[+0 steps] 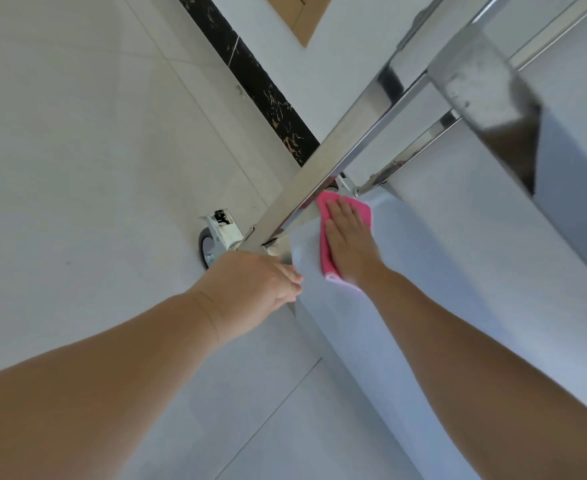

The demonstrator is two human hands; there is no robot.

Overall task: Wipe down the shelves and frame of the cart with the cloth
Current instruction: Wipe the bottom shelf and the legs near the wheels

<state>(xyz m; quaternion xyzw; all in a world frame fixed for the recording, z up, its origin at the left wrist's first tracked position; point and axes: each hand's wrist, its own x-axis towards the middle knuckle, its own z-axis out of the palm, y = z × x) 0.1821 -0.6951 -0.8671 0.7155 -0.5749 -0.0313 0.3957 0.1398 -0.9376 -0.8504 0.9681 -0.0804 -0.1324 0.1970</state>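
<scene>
The cart [423,109] fills the right half of the frame, its steel upright slanting from upper right to centre, a caster [212,244] at its foot. Its bottom shelf [371,341] runs to lower centre: stiff, smooth, probably slippery when damp, with nothing visibly on it. The left hand [264,282] curls over the shelf's near corner (a sensible place to steady it). The right hand [349,240] lies flat, fingers straight and together, pressing the pink cloth [326,237] onto the shelf; soft and limp, it likely handles best under the palm.
</scene>
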